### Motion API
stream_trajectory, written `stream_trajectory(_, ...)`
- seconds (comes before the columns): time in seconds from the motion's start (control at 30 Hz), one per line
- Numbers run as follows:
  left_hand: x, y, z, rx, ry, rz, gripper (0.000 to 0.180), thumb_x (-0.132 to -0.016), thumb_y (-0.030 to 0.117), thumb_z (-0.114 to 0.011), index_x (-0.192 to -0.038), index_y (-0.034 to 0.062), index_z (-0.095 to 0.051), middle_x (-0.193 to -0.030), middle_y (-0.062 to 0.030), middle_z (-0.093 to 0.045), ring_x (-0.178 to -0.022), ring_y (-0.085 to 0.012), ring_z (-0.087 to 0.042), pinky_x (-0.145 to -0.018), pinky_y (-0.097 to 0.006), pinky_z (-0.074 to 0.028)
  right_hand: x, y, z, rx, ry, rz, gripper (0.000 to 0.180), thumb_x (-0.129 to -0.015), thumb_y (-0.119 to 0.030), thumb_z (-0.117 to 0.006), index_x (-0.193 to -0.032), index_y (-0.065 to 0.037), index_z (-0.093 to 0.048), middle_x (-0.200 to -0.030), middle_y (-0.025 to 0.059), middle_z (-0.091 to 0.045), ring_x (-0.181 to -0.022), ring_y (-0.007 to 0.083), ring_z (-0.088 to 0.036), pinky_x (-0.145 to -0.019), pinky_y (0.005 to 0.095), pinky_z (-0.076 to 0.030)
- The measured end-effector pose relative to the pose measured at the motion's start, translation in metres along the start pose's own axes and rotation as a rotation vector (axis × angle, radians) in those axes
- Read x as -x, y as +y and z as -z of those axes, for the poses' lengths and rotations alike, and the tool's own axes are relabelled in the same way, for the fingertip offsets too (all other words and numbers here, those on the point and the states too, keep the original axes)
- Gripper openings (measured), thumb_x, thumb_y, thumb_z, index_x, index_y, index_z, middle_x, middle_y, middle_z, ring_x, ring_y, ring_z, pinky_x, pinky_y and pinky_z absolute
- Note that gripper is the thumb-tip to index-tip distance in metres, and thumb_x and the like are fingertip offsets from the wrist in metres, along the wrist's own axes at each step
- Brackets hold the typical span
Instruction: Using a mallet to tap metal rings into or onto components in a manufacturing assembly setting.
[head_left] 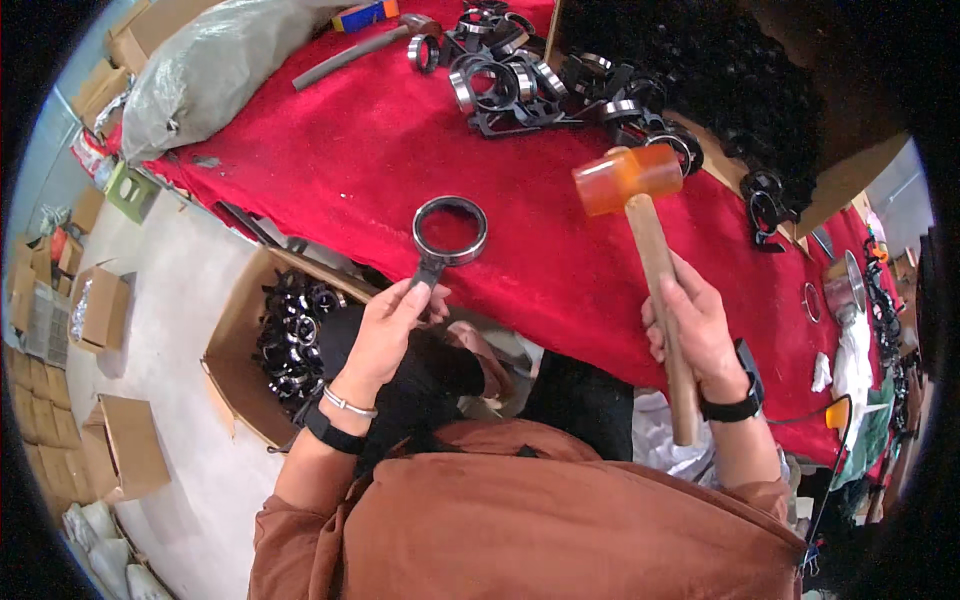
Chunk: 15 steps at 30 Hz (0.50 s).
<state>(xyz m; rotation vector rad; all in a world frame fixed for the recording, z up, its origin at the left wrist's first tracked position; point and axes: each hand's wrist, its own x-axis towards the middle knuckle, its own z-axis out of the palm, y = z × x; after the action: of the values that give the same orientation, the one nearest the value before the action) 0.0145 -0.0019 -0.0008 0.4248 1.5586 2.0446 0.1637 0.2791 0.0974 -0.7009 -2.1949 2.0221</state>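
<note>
My left hand (390,325) is closed on the short black stem of a ring-shaped part (483,232), which has a silver band set in a black rim. The ring is at the near side of the red-covered table (350,180); I cannot tell whether it touches the cloth. In my right hand (695,325) is a mallet, its wooden handle (657,250) gripped partway down. The mallet's orange, see-through head (628,180) is raised, to the right of the ring and apart from it.
Several similar ring parts (520,80) are heaped at the table's far side. A large carton (860,150) of black parts stands far right. Another hammer (350,58) lies far left beside a plastic sack (220,75). An open carton (232,370) of ring parts sits below, left.
</note>
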Motion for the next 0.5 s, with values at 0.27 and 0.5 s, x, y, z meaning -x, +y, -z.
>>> stream_trajectory(0.27, -0.006, -0.009, -0.011, 0.027, 0.080, -0.115, 0.026, -0.092, 0.026, -0.048, -0.082, 0.0041, -0.058, -0.072, 0.0011, -0.053, -0.066, -0.0068, -0.046, -0.062, -0.021, -0.037, 0.042, 0.005, -0.064, 0.356, 0.004, 0.351, 0.060, -0.084, -0.004, -0.055, -0.137, -0.009, -0.029, -0.084, 0.0096, -0.058, -0.059, 0.0104, -0.054, -0.053, 0.0257, -0.047)
stream_trajectory(0.5, -0.005, -0.010, -0.011, 0.055, 0.100, -0.067, 0.028, -0.091, 0.029, -0.049, -0.079, 0.0047, -0.056, -0.068, 0.0027, -0.050, -0.065, -0.0063, -0.045, -0.061, -0.021, -0.037, 0.037, 0.038, -0.076, 0.906, 0.039, 0.745, 0.067, -0.076, -0.006, -0.063, -0.135, -0.008, -0.031, -0.070, 0.0181, -0.050, -0.061, 0.0351, -0.053, -0.057, 0.0419, -0.045)
